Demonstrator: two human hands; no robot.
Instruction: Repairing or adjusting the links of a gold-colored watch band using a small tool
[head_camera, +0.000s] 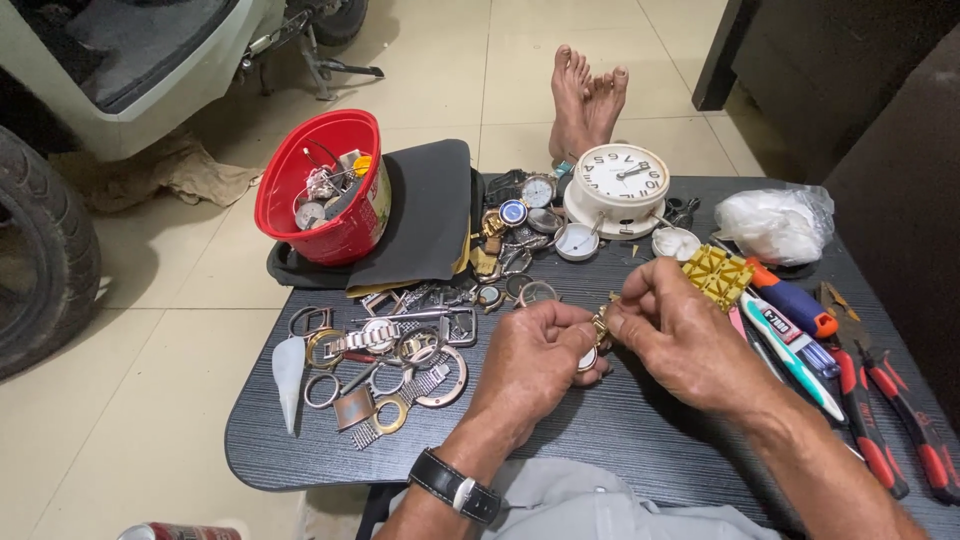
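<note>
Both hands meet over the middle of the dark table (640, 440); the left hand (530, 365) is curled round a small watch (592, 352), its pale round face peeks out by the thumb; the right hand (672, 335) pinches a tiny gold bit at the watch's top edge w/ thumb & finger tips; can't tell what the bit is, too small.

What could go wrong: the watch is held in the air, not resting on the table; if the pinch slips, the gold bit could drop & roll off the edge to the floor, or get lost in the pile of watch parts (385, 365) just to the left. A hard push could scratch the face. The pliers (880, 410) & screwdriver (790, 300) lie near the right arm; an elbow bump could knock them off. The red tub (325, 190) & white clock (620, 185) sit well apart, prob. safe.
</note>
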